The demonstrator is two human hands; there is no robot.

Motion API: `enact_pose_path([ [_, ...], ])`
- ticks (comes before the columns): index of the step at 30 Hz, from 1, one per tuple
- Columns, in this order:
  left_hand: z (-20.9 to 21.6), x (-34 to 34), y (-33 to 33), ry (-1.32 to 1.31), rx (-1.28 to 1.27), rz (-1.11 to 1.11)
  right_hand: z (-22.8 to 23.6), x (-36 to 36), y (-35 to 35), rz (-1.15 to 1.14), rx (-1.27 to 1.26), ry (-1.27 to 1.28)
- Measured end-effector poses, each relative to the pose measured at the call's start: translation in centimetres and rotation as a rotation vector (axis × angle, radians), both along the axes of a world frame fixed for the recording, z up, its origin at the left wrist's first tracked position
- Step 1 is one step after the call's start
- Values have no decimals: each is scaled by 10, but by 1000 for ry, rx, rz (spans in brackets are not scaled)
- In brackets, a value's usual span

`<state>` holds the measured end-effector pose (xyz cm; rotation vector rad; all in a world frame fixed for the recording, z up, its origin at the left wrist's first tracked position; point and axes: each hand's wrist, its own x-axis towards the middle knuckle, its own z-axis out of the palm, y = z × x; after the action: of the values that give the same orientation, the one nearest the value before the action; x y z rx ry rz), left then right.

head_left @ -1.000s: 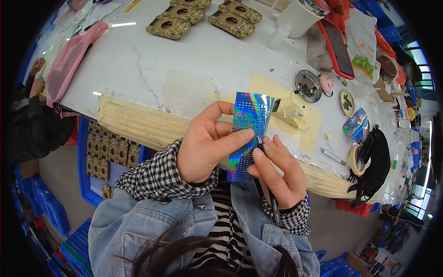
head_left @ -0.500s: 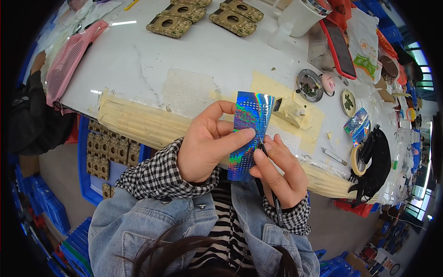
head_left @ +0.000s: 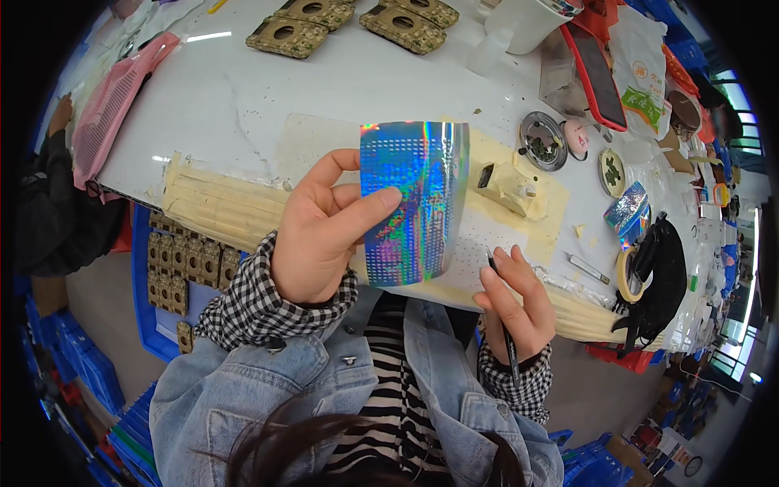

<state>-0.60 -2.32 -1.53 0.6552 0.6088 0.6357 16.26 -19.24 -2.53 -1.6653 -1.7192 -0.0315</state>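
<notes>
Now shiny sheet [head_left: 418,227] broader, right hand [head_left: 526,312] apart

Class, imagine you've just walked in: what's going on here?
A person at a cluttered white table holds a shiny holographic blue sheet upright in the left hand, thumb across its front. The right hand holds a slim black tool, probably tweezers, its tip apart from the sheet. Camouflage model tank hulls with round openings lie at the table's far side; more camouflage parts sit in a blue tray at lower left.
</notes>
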Motion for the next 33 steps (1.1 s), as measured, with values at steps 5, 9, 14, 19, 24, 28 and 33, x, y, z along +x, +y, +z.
enact_pose_path([
  [5,-4,-3,8,16,45,72,-19,6,-7,-71,-23,-123],
  [9,-5,-6,8,15,49,73,-23,6,-5,-83,-26,-200],
  [14,-5,-8,9,25,43,97,-24,6,-5,-80,-35,-227],
  [19,-6,-8,9,17,49,85,-25,5,0,-71,-36,-241],
  [24,-5,-8,9,15,47,84,-23,3,4,-70,-102,-244],
  [28,-5,-8,10,23,49,87,-17,2,7,-56,-148,-237],
  [33,-4,-8,10,14,59,75,-11,2,10,-39,-167,-210],
])
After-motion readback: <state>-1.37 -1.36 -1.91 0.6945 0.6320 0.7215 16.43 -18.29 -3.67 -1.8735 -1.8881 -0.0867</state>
